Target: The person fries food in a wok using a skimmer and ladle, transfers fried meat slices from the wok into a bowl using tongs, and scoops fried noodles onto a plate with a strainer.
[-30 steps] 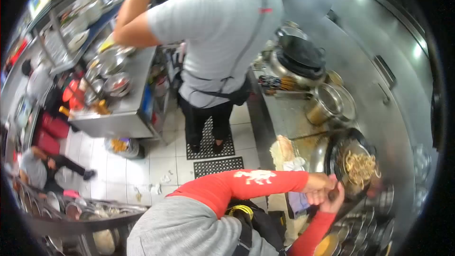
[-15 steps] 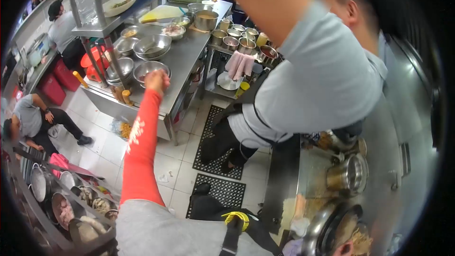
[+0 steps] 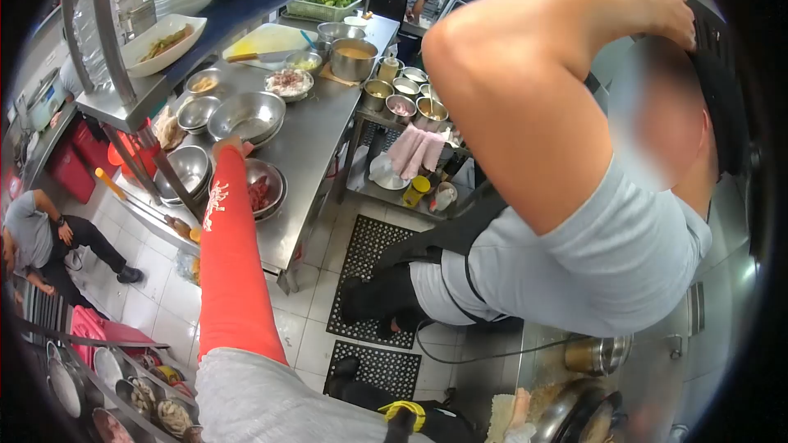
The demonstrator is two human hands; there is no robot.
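Note:
My left hand (image 3: 233, 146), at the end of a red sleeve (image 3: 238, 271), reaches over the steel counter. It is at the near rim of a wide metal bowl (image 3: 246, 117); whether it touches the rim I cannot tell. Its fingers are mostly hidden behind the wrist. Just below it sits a metal bowl with red meat (image 3: 259, 193), partly covered by the sleeve. More nested metal bowls (image 3: 182, 172) stand left of it. At the bottom right, what looks like my right hand (image 3: 520, 407) is beside a wok (image 3: 566, 410), near pale cloth; its fingers are unclear.
A co-worker in a grey shirt (image 3: 591, 262) stands close on the right, one arm raised. A person sits at left (image 3: 49, 230). Overhead is a shelf (image 3: 238, 12) with white dishes. Several sauce pots (image 3: 377, 92) line the counter's end. Rubber mats (image 3: 369, 279) lie on the tiles.
My left hand has moved from over the meat bowl to the wide bowl's rim beyond it. The co-worker's raised arm now bends toward their head. My view has shifted.

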